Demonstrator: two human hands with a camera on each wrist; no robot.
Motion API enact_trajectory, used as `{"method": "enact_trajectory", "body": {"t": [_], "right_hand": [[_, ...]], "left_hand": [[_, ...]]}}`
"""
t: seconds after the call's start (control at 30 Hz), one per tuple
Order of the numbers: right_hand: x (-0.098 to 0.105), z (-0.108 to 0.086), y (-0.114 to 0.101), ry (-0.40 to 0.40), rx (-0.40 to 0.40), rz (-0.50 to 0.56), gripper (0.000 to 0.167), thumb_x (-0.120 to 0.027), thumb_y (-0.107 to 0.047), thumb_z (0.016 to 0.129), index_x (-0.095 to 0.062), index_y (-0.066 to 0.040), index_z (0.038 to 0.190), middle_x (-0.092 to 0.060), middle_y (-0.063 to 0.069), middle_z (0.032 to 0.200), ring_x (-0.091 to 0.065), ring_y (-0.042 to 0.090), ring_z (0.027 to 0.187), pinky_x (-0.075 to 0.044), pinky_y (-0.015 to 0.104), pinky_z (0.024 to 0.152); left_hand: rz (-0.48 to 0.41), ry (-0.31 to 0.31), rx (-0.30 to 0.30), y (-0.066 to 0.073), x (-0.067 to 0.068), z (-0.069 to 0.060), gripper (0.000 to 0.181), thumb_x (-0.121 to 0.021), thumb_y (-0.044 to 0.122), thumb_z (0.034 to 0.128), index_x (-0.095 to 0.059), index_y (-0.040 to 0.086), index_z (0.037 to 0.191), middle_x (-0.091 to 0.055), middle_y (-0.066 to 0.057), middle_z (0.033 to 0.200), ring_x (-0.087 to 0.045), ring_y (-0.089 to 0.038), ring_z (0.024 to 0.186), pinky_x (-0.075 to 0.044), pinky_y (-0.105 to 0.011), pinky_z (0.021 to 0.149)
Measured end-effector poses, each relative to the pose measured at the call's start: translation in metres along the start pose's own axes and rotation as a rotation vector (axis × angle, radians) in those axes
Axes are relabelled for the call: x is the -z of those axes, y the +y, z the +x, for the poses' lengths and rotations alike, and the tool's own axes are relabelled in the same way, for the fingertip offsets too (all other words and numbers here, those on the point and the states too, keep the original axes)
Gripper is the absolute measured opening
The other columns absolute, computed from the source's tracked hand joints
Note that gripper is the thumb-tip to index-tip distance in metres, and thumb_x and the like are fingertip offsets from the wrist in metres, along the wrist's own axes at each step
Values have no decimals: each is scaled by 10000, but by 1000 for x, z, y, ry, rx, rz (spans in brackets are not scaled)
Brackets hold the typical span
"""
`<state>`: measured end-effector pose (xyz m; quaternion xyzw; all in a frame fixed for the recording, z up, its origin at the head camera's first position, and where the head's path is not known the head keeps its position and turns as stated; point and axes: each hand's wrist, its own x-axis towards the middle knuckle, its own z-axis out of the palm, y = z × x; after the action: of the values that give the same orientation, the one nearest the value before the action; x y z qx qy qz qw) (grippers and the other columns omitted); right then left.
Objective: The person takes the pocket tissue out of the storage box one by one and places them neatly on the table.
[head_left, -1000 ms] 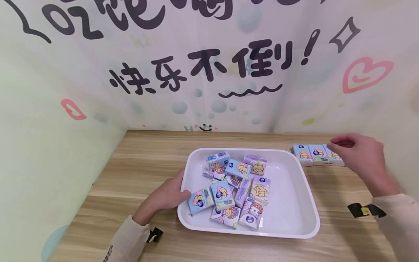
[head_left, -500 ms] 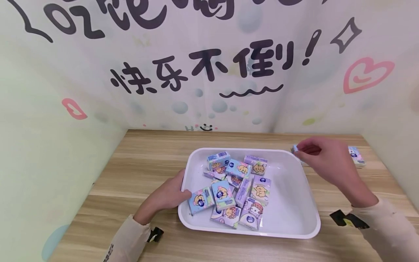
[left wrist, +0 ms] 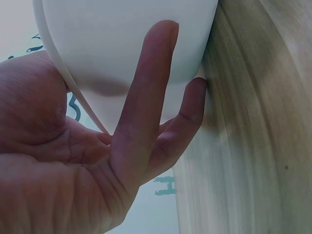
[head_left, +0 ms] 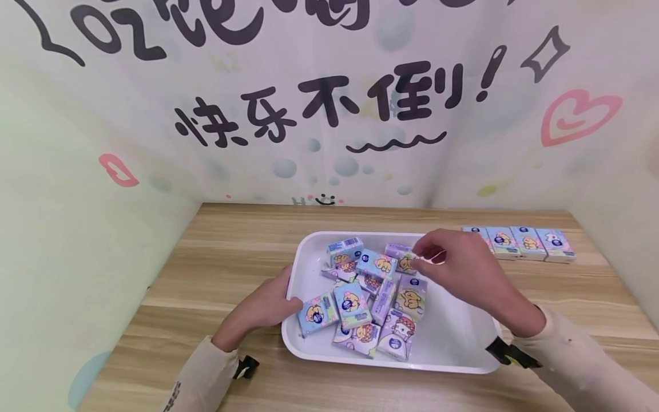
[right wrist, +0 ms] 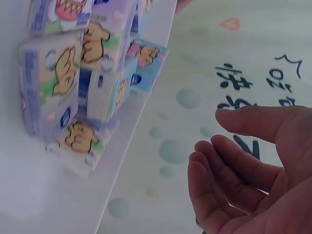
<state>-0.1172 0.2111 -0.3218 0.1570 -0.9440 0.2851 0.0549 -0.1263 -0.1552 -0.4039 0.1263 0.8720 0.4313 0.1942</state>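
Toward seven o'clock, the left hand [head_left: 268, 302] gripped with thumb [head_left: 292, 306] opposing fingers [left wrist: 148, 83], its forearm [head_left: 201, 369] slanting toward one; toward four, the right hand [head_left: 465, 266] had loosely curled fingers, thumb parted.

I have a wood-grain table [head_left: 242, 234] in front of me, light brown with darker streaks running from 9 towards 3 o'clock and its straight far edge at 12. Near its middle my white tray [head_left: 443, 337] sits flat, a shallow rectangle with rounded corners and a raised rim, its long sides facing 12 and 6. From the tray's centre, at about 2 o'clock, I see four small light-blue packets [head_left: 529, 240] lying flat, pictures up, side by side in a row; the one at the row's 9 o'clock end is partly hidden.
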Motion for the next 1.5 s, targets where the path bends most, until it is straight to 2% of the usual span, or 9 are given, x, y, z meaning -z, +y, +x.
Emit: {"method": "enact_trajectory", "body": {"t": [0.27,0.5,0.83,1.0,1.13,1.3,1.5], "right_hand": [[-19,6,-21,-35,107,-8,111,-893,-144,907,-834,-117,996,-767,-40,914,-698,123,825,-615,329,715],[-39,16,-32,-111,146,-19,156,-918,-152,888,-838,-104,1013,-764,-16,921,-708,190,853,-614,340,767],[-63,32,-30,-274,103,59,164,-907,-152,893,-828,-78,1015,-701,-81,827,-615,103,767,-576,300,730],[-74,35,-28,-361,59,78,343,-927,-202,885,-795,-28,1151,-742,-56,885,-667,88,803,-615,326,793],[-80,36,-30,-404,27,48,516,-940,-268,880,-751,-12,1286,-769,-15,931,-678,103,810,-607,334,770],[-85,36,-34,-443,1,5,638,-957,-373,859,-733,-21,1342,-726,-48,874,-646,110,771,-570,322,730],[-89,32,-39,-470,-5,-32,645,-979,-381,831,-738,-29,1315,-698,-58,866,-623,120,786,-561,348,748]], "left_hand": [[3,-3,-4,1,0,2,843,-639,-14,950,-257,-7,1702,-684,-281,1324,-794,-269,879,-687,-443,687],[5,-2,-4,-1,0,3,852,-645,-9,944,-257,-4,1703,-686,-276,1318,-791,-261,876,-687,-440,686],[10,-5,-23,-2,0,4,854,-647,-12,946,-252,-10,1703,-685,-282,1316,-798,-280,879,-687,-447,679],[4,-8,-26,-2,0,4,855,-647,-14,950,-248,-8,1706,-681,-284,1323,-797,-280,880,-686,-447,676],[-5,-5,-22,-3,0,3,858,-651,-14,948,-251,-2,1707,-676,-285,1333,-796,-282,885,-686,-449,675],[-10,-3,-15,-3,0,3,852,-653,-20,952,-254,-3,1704,-679,-286,1327,-799,-287,877,-685,-445,664],[-1,1,-5,-3,0,1,852,-649,-13,948,-256,-3,1704,-683,-280,1315,-795,-272,862,-685,-440,659]]}}
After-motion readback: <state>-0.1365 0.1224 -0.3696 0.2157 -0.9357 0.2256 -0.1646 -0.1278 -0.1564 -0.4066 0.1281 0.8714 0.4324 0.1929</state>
